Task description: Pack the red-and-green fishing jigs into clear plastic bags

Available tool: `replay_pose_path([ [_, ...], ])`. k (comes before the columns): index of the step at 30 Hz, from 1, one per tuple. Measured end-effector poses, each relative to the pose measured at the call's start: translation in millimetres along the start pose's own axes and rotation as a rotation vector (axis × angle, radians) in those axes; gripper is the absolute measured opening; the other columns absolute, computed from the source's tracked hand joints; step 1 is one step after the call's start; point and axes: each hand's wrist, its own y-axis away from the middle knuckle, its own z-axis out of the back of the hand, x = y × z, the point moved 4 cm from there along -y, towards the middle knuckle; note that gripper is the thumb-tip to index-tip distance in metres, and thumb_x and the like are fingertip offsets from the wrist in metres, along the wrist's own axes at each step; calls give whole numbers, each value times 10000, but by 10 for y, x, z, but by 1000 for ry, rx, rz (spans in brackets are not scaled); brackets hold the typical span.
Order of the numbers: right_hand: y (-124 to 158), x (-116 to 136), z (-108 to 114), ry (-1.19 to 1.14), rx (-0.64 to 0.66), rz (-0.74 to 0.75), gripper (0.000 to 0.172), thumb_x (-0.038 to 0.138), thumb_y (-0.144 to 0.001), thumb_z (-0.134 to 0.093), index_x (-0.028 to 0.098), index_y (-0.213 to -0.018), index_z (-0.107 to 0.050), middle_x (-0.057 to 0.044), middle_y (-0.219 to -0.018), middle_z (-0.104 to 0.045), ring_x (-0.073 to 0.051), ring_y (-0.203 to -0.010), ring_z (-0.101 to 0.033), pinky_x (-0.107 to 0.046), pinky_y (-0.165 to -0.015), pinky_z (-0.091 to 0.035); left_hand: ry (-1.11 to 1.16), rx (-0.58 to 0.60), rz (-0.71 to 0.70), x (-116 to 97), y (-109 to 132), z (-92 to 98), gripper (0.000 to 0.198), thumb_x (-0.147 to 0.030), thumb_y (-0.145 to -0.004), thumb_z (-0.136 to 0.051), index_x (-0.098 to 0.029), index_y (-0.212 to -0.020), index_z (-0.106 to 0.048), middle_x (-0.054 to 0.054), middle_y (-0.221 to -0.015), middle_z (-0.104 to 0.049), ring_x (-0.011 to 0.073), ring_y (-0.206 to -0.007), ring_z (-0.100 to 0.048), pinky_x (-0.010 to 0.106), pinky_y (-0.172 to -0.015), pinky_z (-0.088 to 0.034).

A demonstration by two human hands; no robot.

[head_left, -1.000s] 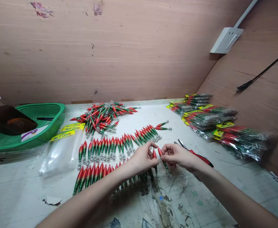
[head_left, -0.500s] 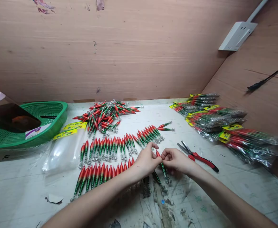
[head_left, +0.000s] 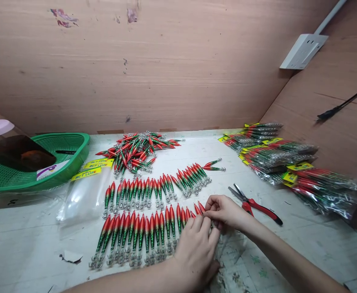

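Note:
Red-and-green fishing lures lie in two rows on the white table; the near row [head_left: 141, 234] runs left of my hands and the far row [head_left: 154, 186] sits behind it. My left hand [head_left: 196, 252] lies over the right end of the near row, fingers bent down onto the lures. My right hand [head_left: 224, 211] is pinched at the tips of the last lures [head_left: 199, 208] in that row, touching my left fingertips. Whatever lies under the two hands is hidden.
A loose heap of lures [head_left: 137, 150] lies at the back. Bagged lures [head_left: 288, 162] are stacked on the right. Red-handled pliers [head_left: 254, 204] lie just right of my right hand. Empty clear bags with yellow labels [head_left: 83, 191] and a green basket [head_left: 71, 156] are on the left.
My left hand has dropped toward me and now covers the near row's right end. The right hand stays pinched at the lure tips. The view shifted slightly.

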Motion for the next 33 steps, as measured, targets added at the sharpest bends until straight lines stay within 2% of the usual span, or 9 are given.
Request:
replay_pose_path([
  [4,22,24,-48,87,-16,23,180,252,-696,-634,206,-700,-461,91,-447,-500,-78,-320,-462,-188,-312,-360,-38,29,70,73,96,-92,215,-235,-788,-543,-150,-984,-566,122,-1007,-566,277,-932,-497,426,-809,-442],
  [8,-10,321,65,261,-93,139,146,238,-740,-613,199,-676,-488,56,-488,-539,-100,-370,-497,-215,-356,-383,46,-90,115,335,114,202,386,-391,-762,-621,-165,-1065,-542,114,-1074,-544,284,-957,-480,431,-809,-444],
  [11,-247,808,227,424,-226,313,128,259,-808,-593,185,-709,-561,0,-645,-630,-139,-598,-607,-251,-559,-477,-86,-275,219,831,-79,651,348,-306,-843,-558,-156,-1156,-524,113,-1090,-557,265,-989,-481,414,-837,-435],
  [14,-725,1331,291,584,-325,443,98,251,-860,-585,169,-832,-633,-42,-883,-679,-171,-878,-626,-316,-821,-484,-242,-367,315,1462,-462,1048,243,-108,-856,-479,-123,-1076,-581,162,-1127,-570,293,-1055,-480,452,-867,-418],
  [16,-1108,1597,287,680,-372,477,166,286,-894,-572,162,-991,-627,-59,-1067,-644,-181,-983,-604,-387,-880,-482,-289,-362,308,1800,-755,1191,205,-52,-852,-463,-104,-977,-617,169,-1069,-601,293,-1056,-504,466,-869,-425],
  [19,-1598,1818,291,793,-438,478,273,331,-913,-551,171,-1133,-581,-76,-1183,-590,-197,-1023,-593,-422,-874,-498,-330,-336,239,2081,-1126,1233,132,-177,-883,-542,-125,-977,-619,92,-1062,-618,235,-1042,-556,448,-896,-453],
  [26,-1990,1785,347,918,-439,454,286,331,-910,-556,175,-1149,-574,-78,-1189,-586,-199,-1020,-594,-416,-867,-504,-269,-337,134,2243,-1553,1078,248,-315,-892,-562,-155,-1078,-599,81,-1139,-606,214,-1026,-585,446,-893,-481],
  [29,-1947,1705,378,888,-404,445,286,332,-905,-564,169,-1140,-577,-77,-1174,-591,-197,-1010,-598,-411,-858,-507,-171,-372,121,2232,-1507,1108,194,-291,-886,-567,-149,-1009,-616,69,-1097,-619,213,-1031,-576,454,-919,-451],
  [33,-1762,1583,481,748,-374,441,262,338,-906,-563,155,-1092,-590,-58,-1079,-623,-170,-911,-621,-374,-793,-527,5,-497,134,2152,-1210,1296,103,-95,-795,-577,-169,-836,-634,61,-971,-658,231,-1069,-520,452,-998,-341],
])
